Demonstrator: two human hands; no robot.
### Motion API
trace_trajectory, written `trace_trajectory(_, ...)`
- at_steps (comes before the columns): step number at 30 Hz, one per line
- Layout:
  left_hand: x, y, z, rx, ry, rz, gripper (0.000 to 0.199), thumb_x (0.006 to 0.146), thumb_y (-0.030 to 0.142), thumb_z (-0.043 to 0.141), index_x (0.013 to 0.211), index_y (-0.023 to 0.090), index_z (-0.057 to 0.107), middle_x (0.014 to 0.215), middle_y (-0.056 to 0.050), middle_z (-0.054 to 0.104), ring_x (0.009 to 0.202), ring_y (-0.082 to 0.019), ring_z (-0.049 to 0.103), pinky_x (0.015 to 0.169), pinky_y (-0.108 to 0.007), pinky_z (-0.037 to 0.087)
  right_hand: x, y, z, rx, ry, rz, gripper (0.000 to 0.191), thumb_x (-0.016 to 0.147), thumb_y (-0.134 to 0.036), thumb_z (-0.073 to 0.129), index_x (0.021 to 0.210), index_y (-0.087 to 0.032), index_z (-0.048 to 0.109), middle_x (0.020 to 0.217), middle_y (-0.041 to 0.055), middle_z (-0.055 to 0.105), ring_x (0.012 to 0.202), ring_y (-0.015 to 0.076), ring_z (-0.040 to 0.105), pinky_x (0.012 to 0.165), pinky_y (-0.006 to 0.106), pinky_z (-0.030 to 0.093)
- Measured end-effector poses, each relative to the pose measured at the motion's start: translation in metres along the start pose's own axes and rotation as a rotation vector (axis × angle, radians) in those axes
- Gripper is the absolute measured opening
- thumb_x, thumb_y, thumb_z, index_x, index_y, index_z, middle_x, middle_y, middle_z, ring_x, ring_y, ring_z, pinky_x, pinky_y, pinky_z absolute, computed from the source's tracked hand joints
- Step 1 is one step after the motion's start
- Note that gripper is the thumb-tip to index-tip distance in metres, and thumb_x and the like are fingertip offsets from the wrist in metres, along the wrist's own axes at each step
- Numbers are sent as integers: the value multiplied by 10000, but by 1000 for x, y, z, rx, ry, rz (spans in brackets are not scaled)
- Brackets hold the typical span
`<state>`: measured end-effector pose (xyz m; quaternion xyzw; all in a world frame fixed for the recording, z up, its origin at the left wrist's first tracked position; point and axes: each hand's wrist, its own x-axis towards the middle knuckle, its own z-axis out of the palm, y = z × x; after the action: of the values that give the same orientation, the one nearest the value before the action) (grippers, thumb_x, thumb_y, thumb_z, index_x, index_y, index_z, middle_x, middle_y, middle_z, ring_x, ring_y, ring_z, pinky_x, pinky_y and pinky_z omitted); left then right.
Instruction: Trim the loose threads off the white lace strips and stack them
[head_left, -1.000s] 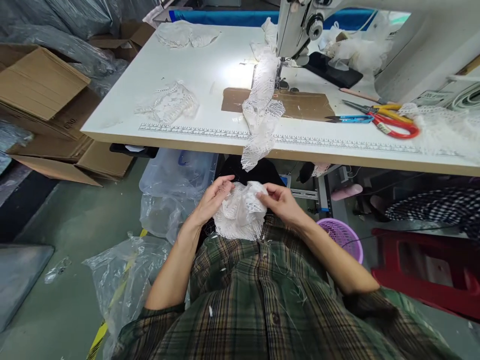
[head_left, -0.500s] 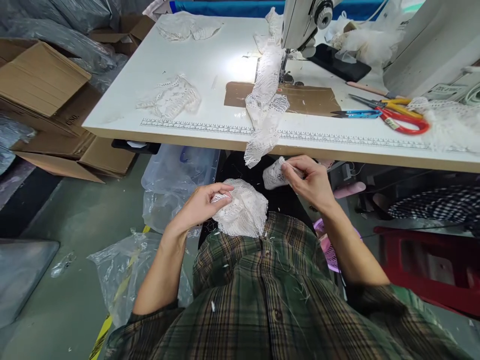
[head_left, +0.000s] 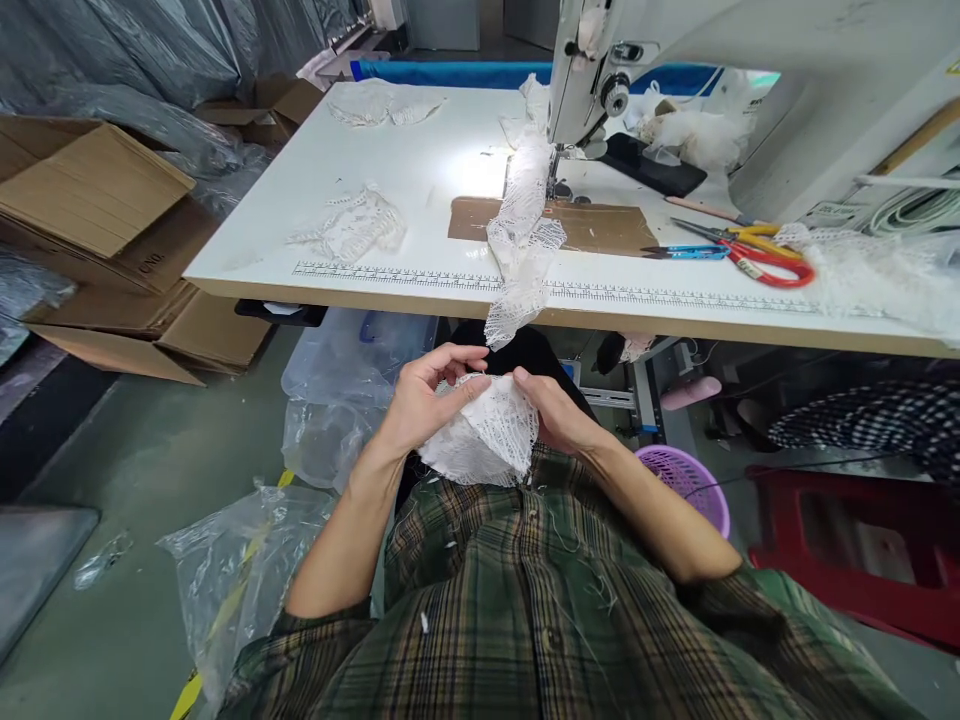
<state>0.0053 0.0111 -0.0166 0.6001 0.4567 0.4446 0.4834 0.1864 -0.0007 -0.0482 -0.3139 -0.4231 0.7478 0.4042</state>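
Left grip point(head_left: 420, 405) and right grip point(head_left: 559, 412) clamped on white lace point(head_left: 484, 440), lower edge toward shirt point(head_left: 480, 570), long axis unclear

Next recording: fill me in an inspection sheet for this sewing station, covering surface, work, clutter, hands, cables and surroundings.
Surface: white sewing table, printed ruler near front edge.
Work: white lap lace; lace strip by the sewing machine, end hanging over the edge.
Clutter: blue snips, red-handled scissors.
Hands: left hand and right hand both at the lap lace.
Cables: thin dark cord beside the purple basket.
Surroundings: cardboard boxes, red plastic stool, plastic bag on the floor.
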Motion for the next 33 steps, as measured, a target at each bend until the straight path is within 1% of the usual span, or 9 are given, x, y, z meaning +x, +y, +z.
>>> trace_trajectory(3,-2,-14,1,-205,-144,-116,517,837,531,683,1211,174,687,1167,-128,720,1033,-233,662,867,-327,513,-4,-7,0,-8,-29,5,364,776,-531,746,805,-177,668,696,-13,633,591,109,530,554,225,424)
trace_trajectory(7,-10,-32,1,-446,-327,-330,689,871,708,492,1207,138,686,1054,-143,757,1020,-285,688,830,-355,533,-4,-10,-10,36,42,-7,302,752,-456,791,828,-180,693,706,-4,667,629,117,586,588,219,477)
trace_trajectory(13,-18,-40,-15,-463,-203,-412,671,839,709,547,1177,151,703,1112,-145,749,1080,-288,682,852,-329,547,-2,5,-41,75,163,78,300,708,-370,829,920,-184,727,753,5,712,653,108,620,617,202,505)
trace_trajectory(17,-18,-39,-21,-436,-175,-433,625,862,677,544,1141,146,721,1169,-158,726,1079,-269,681,854,-325,561,-1,16,-48,90,186,125,277,698,-361,829,884,-183,726,768,13,725,674,115,634,640,212,518)
trace_trajectory(20,-19,-39,-22,-393,-151,-447,535,867,600,605,1128,148,722,1156,-150,728,1019,-242,694,826,-310,568,-1,20,-48,129,178,125,251,700,-334,828,875,-186,726,785,13,729,693,112,644,680,213,526)
trace_trajectory(23,-21,-41,-22,-291,-168,-421,451,788,470,759,1132,182,719,1154,-124,728,967,-220,694,782,-288,562,-2,25,-50,164,194,121,264,705,-322,819,918,-201,723,804,11,731,731,125,656,729,236,535)
trace_trajectory(26,-25,-43,-23,-203,-179,-381,402,717,388,833,1057,193,743,1014,-90,754,864,-197,687,739,-291,549,-3,32,-58,175,234,99,280,707,-311,797,953,-218,702,811,3,720,747,141,650,739,267,532)
trace_trajectory(30,-30,-38,-21,-197,-163,-367,375,816,507,711,939,158,769,918,-98,745,772,-178,660,722,-315,539,-2,37,-66,133,208,47,184,684,-289,768,717,-201,609,680,-27,626,614,115,559,609,242,464)
trace_trajectory(33,-31,-27,-16,-93,-171,-292,438,847,568,644,890,153,776,867,-95,737,724,-164,624,669,-289,513,3,35,-65,126,169,13,342,656,-312,772,558,-191,467,632,-20,566,585,112,507,567,239,415)
